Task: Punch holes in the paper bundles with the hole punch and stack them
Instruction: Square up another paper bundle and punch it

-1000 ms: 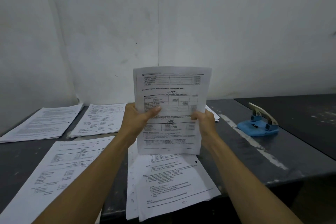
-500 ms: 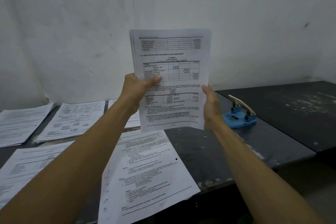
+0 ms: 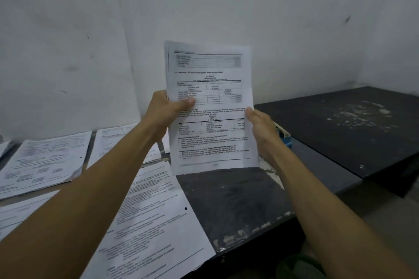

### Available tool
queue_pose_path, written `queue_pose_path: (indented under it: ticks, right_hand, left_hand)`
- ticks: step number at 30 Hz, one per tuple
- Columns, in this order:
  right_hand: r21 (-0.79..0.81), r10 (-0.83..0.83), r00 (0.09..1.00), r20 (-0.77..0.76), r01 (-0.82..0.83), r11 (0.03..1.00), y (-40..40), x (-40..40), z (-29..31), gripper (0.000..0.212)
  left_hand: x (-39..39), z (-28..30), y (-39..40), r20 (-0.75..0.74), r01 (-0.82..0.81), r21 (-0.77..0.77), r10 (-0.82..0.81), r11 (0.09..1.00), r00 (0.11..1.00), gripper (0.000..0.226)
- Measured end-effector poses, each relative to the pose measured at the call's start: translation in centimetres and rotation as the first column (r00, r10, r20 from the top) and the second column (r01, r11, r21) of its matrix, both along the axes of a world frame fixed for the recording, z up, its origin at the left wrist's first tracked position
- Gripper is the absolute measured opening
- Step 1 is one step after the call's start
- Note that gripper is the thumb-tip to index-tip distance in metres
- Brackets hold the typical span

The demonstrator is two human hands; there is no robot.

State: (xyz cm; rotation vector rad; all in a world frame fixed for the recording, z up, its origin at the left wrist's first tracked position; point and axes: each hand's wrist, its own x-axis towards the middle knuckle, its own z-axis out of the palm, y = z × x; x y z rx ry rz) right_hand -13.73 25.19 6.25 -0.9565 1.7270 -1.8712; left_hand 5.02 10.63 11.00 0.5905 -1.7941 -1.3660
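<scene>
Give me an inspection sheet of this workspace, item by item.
Surface: dark table, scuffed, edge paint chipped.
Job's things: bundle held upright above the table; punch mostly hidden behind the right hand; a punched stack lies flat near the front edge.
Clutter: more paper stacks at left.
Grippers: left hand pinches the bundle's left edge; right hand holds its right edge.
Cables: nothing seen.
Surroundings: white wall; second dark table at right.

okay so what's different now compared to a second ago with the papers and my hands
Both hands kept hold of the paper bundle, left hand on its left edge, right hand on its right. The bundle has swung right, so it and the right hand now hide most of the blue hole punch. The sheets on the table look unmoved.
</scene>
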Motion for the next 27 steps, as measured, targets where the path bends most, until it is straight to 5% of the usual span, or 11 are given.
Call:
queue_pose_path:
  ticks: [9, 17, 27]
  right_hand:
    - [0.042, -0.091, 0.993, -0.081, 0.095, 0.995, -0.8, -6.5, 1.0, 0.009]
    - [0.087, -0.284, 0.887, -0.364, 0.336, 0.938, -2.4, -12.2, -0.6, 0.015]
    - [0.438, -0.007, 0.897, -0.443, 0.223, 0.871, -3.4, -15.7, -3.0, 0.038]
  left_hand:
    - [-4.2, -4.5, -0.6, 0.033, -0.058, 0.232, 0.052, 0.971, 0.998, 0.027]
    - [-8.6, -8.8, -0.9, 0.1, -0.078, 0.389, 0.042, 0.918, 0.994, 0.026]
    - [-13.8, -12.0, -0.9, 0.157, -0.109, 0.634, 0.01, 0.765, 0.987, 0.036]
